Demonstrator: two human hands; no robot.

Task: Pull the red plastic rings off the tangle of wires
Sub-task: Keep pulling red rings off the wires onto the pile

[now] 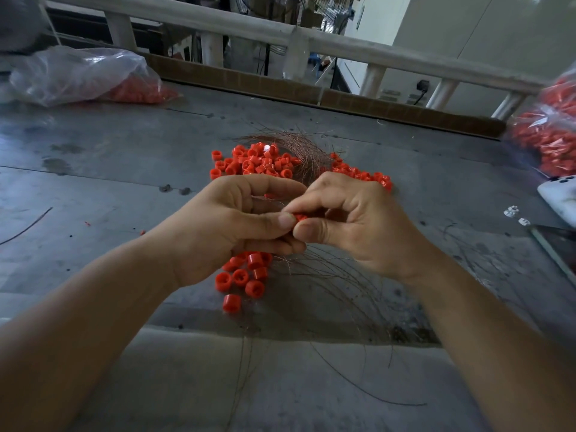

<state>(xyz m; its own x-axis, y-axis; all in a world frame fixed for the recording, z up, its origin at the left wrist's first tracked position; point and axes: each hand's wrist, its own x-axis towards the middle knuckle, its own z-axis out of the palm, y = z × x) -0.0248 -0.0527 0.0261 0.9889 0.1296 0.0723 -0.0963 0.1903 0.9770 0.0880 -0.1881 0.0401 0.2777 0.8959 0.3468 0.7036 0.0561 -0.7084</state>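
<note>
Both hands meet over the middle of the grey table (109,182). My right hand (352,226) pinches a small red plastic ring (301,217) between thumb and forefinger. My left hand (230,226) has its fingers curled, the thumb pressed against the same ring; thin wires pass through its grip. A tangle of copper wires (299,148) curves from behind the hands and fans out below them (336,282). Loose red rings lie in a pile behind the hands (258,163), with several more under my left hand (246,275).
A clear plastic bag of red rings (93,76) lies at the back left, another bag (548,135) at the right edge. A white phone-like object (561,198) and small white parts (514,213) sit at the right. A railing (280,32) runs behind the table.
</note>
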